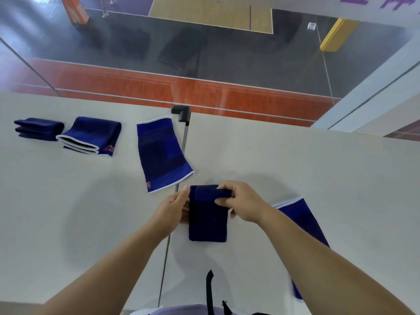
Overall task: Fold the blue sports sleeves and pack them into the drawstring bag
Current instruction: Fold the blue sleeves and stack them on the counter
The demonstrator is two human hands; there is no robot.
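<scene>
Your forearms reach out over the white counter (68,201), both hands at work on one dark blue sleeve (208,221) just in front of you. Your right hand (244,204) pinches its top edge, turned over toward you; your left hand (173,206) grips the left side. Mid-fold, by the look of it. Two folded sleeves (91,136) and (38,128) sit at far left. One flat sleeve (162,153) lies just beyond your hands, another (304,221) partly under your right arm; both appear unfolded. No drawstring bag shows in view, so packing seems not yet begun.
</scene>
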